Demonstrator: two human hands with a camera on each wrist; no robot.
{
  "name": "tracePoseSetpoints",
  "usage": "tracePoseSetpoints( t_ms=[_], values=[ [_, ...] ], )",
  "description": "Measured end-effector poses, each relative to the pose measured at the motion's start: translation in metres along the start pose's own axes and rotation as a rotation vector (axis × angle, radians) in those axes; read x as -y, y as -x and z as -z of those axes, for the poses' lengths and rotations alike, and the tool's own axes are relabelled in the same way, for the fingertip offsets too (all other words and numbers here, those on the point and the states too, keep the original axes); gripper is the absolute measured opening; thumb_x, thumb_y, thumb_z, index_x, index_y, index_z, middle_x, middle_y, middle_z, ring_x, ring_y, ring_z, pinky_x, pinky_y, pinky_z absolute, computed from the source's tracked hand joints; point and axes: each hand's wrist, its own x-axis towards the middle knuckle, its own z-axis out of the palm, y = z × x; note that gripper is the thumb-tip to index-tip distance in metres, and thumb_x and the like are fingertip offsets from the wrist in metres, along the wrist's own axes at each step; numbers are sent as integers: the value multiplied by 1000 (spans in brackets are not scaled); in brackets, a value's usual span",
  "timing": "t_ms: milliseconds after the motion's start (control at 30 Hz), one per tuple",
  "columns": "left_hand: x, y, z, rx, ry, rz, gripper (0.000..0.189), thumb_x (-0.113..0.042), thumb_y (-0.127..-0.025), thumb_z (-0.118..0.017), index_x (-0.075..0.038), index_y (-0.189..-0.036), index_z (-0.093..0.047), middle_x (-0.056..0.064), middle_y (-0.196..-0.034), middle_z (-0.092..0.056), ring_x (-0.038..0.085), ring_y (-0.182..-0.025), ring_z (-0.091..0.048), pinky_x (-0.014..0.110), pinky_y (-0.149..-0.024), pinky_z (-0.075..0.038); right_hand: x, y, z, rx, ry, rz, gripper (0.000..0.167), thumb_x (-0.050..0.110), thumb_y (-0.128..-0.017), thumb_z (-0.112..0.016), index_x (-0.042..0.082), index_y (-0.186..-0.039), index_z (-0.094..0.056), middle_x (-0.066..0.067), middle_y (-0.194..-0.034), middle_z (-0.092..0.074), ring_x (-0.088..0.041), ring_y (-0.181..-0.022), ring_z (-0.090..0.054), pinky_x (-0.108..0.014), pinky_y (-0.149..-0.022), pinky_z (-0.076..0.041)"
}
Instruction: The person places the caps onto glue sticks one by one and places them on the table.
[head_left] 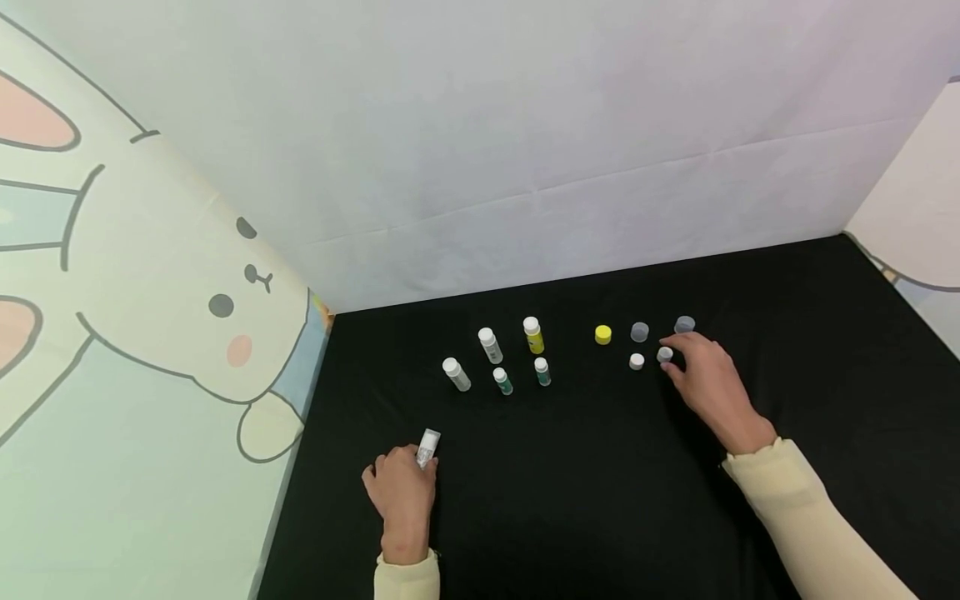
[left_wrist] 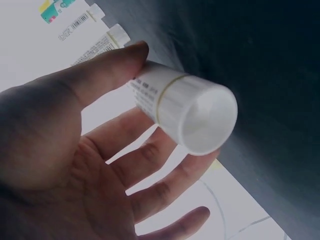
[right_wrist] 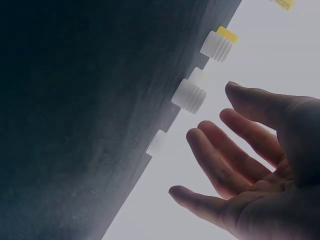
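At the front left my left hand (head_left: 403, 492) pinches a small white bottle (head_left: 427, 447) between thumb and fingers. In the left wrist view this white bottle (left_wrist: 197, 115) has a printed label and a white end facing the camera. My right hand (head_left: 708, 379) is at the back right, thumb and fingers spread around a small white cap (head_left: 664, 354). The right wrist view shows that hand (right_wrist: 250, 165) with fingers apart and nothing between them, the ridged white cap (right_wrist: 189, 96) just beyond the fingertips. Another white cap (head_left: 637, 362) stands left of it.
Several bottles stand left of centre: white-capped white bottles (head_left: 491, 347), a yellow-labelled bottle (head_left: 535, 337) and green-labelled vials (head_left: 503, 382). A yellow cap (head_left: 603, 335) and clear cups (head_left: 639, 332) sit behind the white caps. Black cloth (head_left: 555, 492) covers the table, with a pale curtain behind.
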Motion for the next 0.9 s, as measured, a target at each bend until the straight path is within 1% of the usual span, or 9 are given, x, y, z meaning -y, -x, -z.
tracePoseSetpoints(
  t_ms=[233, 400, 567, 733, 900],
  values=[
    [3, -1, 2, -18, -8, 6, 20, -12, -76, -93, -2, -80, -77, 15, -75, -67, 37, -72, -61, 60, -80, -48, -2, -3, 1, 29, 5, 13, 30, -10, -86, -78, -13, -114, -71, -32, -112, -68, -51, -102, -66, -67, -89, -50],
    [5, -2, 2, -27, -8, 9, 20, -10, -74, -94, -2, -78, -76, 15, -73, -65, 36, -69, -60, 58, -75, -47, -2, -4, 0, 48, 10, 11, 28, -11, -86, -77, -13, -113, -71, -31, -110, -68, -48, -99, -67, -65, -85, -52],
    [6, -2, 1, -35, 19, 19, 19, -6, -74, -93, -2, -77, -75, 15, -72, -64, 36, -67, -59, 58, -74, -47, -2, -4, -1, 70, 8, 3, 28, -11, -88, -76, -12, -115, -71, -31, -112, -68, -48, -100, -67, -63, -84, -54],
    [6, -3, 0, -19, 29, 34, 18, -6, -75, -92, -1, -77, -74, 15, -72, -64, 37, -68, -58, 58, -74, -46, -2, -5, -1, 115, 1, -25, 29, -12, -89, -73, -12, -118, -71, -32, -115, -68, -48, -103, -67, -63, -85, -54],
    [7, -4, -1, -9, 34, 39, 18, -5, -77, -90, 0, -77, -73, 16, -72, -62, 37, -69, -59, 58, -73, -47, -3, -6, -2, 139, 2, -36, 29, -13, -89, -72, -12, -118, -71, -32, -116, -68, -49, -103, -67, -63, -85, -55]
  ],
)
